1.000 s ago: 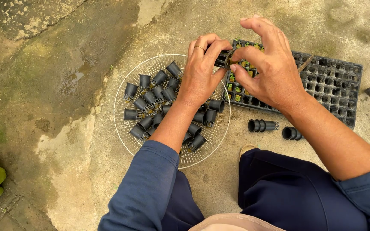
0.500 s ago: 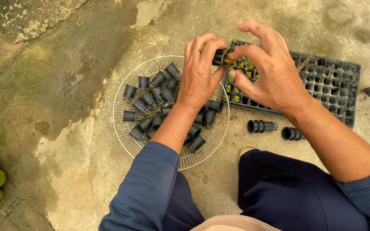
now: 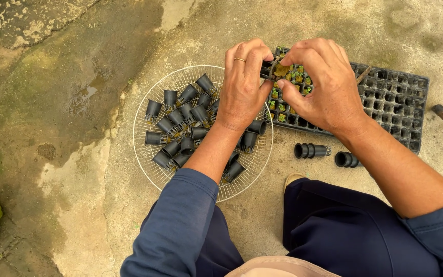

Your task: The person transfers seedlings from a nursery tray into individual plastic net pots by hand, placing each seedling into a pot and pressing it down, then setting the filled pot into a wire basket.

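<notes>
Small black net pot (image 3: 268,69), stuffed with a yellowish plug, sat pinched in the left hand (image 3: 242,87) fingertips above the black seedling tray (image 3: 396,102), at twelve o'clock from the knees. At one o'clock the right hand (image 3: 324,84) nipped the plug closed-fingered. At ten o'clock lay the white wire basket (image 3: 149,169) of pots; two loose pots (image 3: 311,150) lay nearer.

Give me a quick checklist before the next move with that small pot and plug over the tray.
1. Small black pot pinched in left hand: ok.
2. Right hand fingers on the yellowish plug at the pot's mouth: ok.
3. Plug fully seated in pot: cannot tell.
4. Seedling tray lying flat beneath the hands: ok.
5. Wire basket holding pots within reach: ok.
6. Two stray pots lying on their sides, outside the basket: not ok.
</notes>
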